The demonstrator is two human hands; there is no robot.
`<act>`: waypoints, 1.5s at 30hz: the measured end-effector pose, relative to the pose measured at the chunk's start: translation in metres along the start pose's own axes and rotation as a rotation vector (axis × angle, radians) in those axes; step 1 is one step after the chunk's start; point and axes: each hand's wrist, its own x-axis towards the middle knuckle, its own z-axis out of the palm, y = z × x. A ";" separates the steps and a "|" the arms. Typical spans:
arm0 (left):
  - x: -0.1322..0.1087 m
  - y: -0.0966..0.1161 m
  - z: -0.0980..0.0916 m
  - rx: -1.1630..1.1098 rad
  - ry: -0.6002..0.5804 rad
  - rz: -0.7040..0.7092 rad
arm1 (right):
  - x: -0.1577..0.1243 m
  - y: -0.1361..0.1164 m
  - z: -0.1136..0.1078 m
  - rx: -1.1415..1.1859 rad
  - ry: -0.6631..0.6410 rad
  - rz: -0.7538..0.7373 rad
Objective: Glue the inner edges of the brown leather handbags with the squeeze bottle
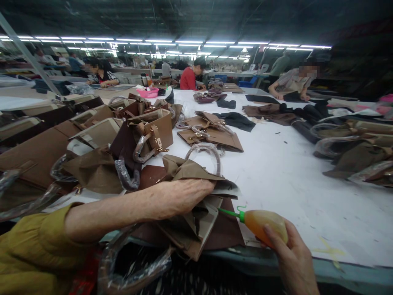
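Note:
My right hand (296, 250) is closed around a squeeze bottle (265, 225) of amber liquid, probably glue. The bottle's green nozzle (229, 212) reaches the light edge of an unfinished handbag (201, 237). My left hand (193, 192) is at the bag's opening, under a raised olive-brown lining (190, 168); its fingers are hidden by the cloth. One plastic-wrapped handle (204, 151) arches behind the lining, and another wrapped handle (135, 266) hangs over the table's front edge. Dark brown material (225, 229) lies under the bag.
Several handbags crowd the left side, including a tan one (156, 135). Another bag (211, 133) lies flat ahead. More bags (362, 151) and dark cloth pieces (236, 121) rest on the white-covered table (288, 172). Co-workers, one in a red top (188, 78), sit or stand farther back.

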 end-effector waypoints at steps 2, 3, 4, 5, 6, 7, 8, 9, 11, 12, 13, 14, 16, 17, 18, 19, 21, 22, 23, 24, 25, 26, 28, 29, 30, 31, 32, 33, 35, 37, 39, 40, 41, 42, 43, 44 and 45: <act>-0.004 0.001 0.007 0.028 0.051 0.016 | 0.001 0.002 0.000 0.006 -0.003 0.000; -0.006 0.001 0.010 0.041 0.070 0.020 | 0.002 0.003 0.001 0.007 -0.001 0.000; -0.007 0.002 0.012 0.054 0.087 0.019 | 0.004 0.004 0.002 0.008 0.008 -0.001; -0.008 0.003 0.014 0.066 0.094 0.018 | 0.006 0.005 0.003 0.005 0.021 -0.001; -0.009 0.003 0.015 0.078 0.088 0.016 | 0.009 0.006 0.005 0.001 0.036 0.000; -0.010 0.004 0.016 0.090 0.077 0.016 | 0.011 0.006 0.006 -0.003 0.051 0.002; -0.011 0.004 0.016 0.100 0.067 0.014 | 0.013 0.006 0.008 -0.006 0.063 0.005; -0.012 0.005 0.016 0.106 0.055 0.014 | 0.014 0.006 0.010 -0.007 0.068 0.009; -0.014 0.006 0.016 0.117 0.039 0.021 | 0.014 0.004 0.012 -0.009 0.072 0.015; -0.015 0.007 0.016 0.121 0.039 0.027 | 0.013 0.003 0.013 -0.009 0.071 0.017; -0.015 0.008 0.015 0.124 0.043 0.032 | 0.011 0.003 0.013 -0.011 0.069 0.021; -0.016 0.009 0.015 0.124 0.048 0.037 | 0.008 0.002 0.013 -0.012 0.064 0.026; -0.018 0.011 0.014 0.114 0.054 0.040 | 0.003 0.000 0.010 -0.019 0.049 0.042; -0.019 0.012 0.013 0.106 0.052 0.039 | 0.000 -0.001 0.009 -0.026 0.042 0.049; -0.020 0.012 0.014 0.098 0.048 0.039 | -0.002 -0.002 0.007 -0.036 0.036 0.057; -0.021 0.013 0.014 0.090 0.049 0.041 | -0.003 -0.002 0.005 -0.046 0.032 0.065; -0.023 0.013 0.018 0.080 0.064 0.042 | -0.006 -0.004 0.001 -0.063 0.031 0.079; -0.025 0.013 0.021 0.076 0.082 0.045 | -0.006 -0.004 0.000 -0.067 0.032 0.086; -0.026 0.013 0.023 0.074 0.102 0.048 | -0.007 -0.005 0.000 -0.067 0.034 0.093; -0.027 0.013 0.025 0.072 0.118 0.048 | -0.007 -0.006 0.000 -0.065 0.038 0.097; -0.027 0.013 0.027 0.071 0.128 0.049 | -0.008 -0.007 0.000 -0.063 0.041 0.099; -0.028 0.013 0.028 0.068 0.134 0.051 | -0.008 -0.008 0.000 -0.062 0.043 0.100; -0.028 0.014 0.027 0.062 0.128 0.054 | -0.010 -0.012 0.002 -0.066 0.044 0.095; -0.028 0.015 0.026 0.060 0.119 0.051 | -0.011 -0.014 0.003 -0.072 0.043 0.092; -0.027 0.016 0.025 0.061 0.114 0.049 | -0.012 -0.016 0.004 -0.078 0.042 0.087; -0.027 0.017 0.024 0.065 0.113 0.044 | -0.013 -0.017 0.004 -0.083 0.041 0.080; -0.027 0.017 0.024 0.073 0.111 0.041 | -0.014 -0.019 0.005 -0.087 0.040 0.073; -0.027 0.018 0.024 0.081 0.110 0.044 | -0.015 -0.020 0.005 -0.090 0.037 0.067; -0.028 0.018 0.026 0.096 0.113 0.061 | -0.016 -0.020 0.004 -0.095 0.022 0.060; -0.029 0.018 0.029 0.108 0.116 0.079 | -0.018 -0.018 0.003 -0.098 -0.001 0.060; -0.029 0.018 0.033 0.119 0.142 0.084 | -0.021 -0.014 0.000 -0.098 -0.019 0.060; -0.030 0.018 0.034 0.124 0.155 0.086 | -0.022 -0.011 -0.001 -0.098 -0.026 0.060; -0.030 0.019 0.034 0.126 0.168 0.092 | -0.023 -0.008 -0.002 -0.094 -0.036 0.061; -0.031 0.019 0.035 0.127 0.176 0.097 | -0.025 -0.004 -0.003 -0.086 -0.050 0.066; -0.031 0.020 0.035 0.124 0.175 0.101 | -0.026 -0.001 -0.004 -0.072 -0.068 0.074; -0.032 0.020 0.035 0.121 0.173 0.099 | -0.028 0.003 -0.005 -0.056 -0.084 0.084; -0.032 0.020 0.035 0.117 0.167 0.091 | -0.030 0.006 -0.006 -0.041 -0.092 0.091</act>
